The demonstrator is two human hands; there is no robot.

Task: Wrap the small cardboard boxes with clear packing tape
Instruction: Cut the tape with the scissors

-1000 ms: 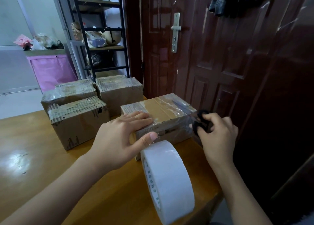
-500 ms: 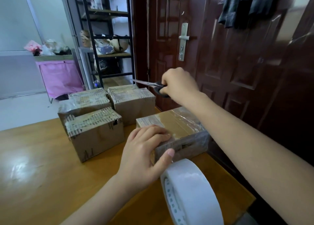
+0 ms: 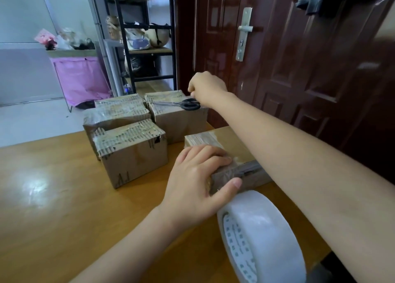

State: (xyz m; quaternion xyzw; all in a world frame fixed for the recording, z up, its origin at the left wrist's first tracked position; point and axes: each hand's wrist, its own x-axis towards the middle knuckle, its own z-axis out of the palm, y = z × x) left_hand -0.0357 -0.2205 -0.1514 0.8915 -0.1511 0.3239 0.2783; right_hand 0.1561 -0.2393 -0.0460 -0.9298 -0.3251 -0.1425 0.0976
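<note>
My left hand (image 3: 196, 186) grips the near cardboard box (image 3: 230, 141), fingers across its taped top and thumb on its front face. My right arm crosses over that box. My right hand (image 3: 206, 88) is at the back right box (image 3: 179, 122), fingers curled, just above the black-handled scissors (image 3: 188, 105), which lie flat on that box with their handle loops empty. A large roll of clear tape (image 3: 260, 235) stands on edge at the table's near right, beside my left thumb. Two more taped boxes, one in front (image 3: 132, 154) and one behind (image 3: 115, 112), stand to the left.
The wooden table (image 3: 53, 197) reaches to the left and near edge. A dark red door (image 3: 299, 69) stands close behind the table's right side. A black shelf rack (image 3: 149, 47) and a pink bin (image 3: 79, 77) are on the floor beyond.
My right hand carried the scissors from the near box's right end up and back to the back right box, where they now lie. My left hand stayed on the near box.
</note>
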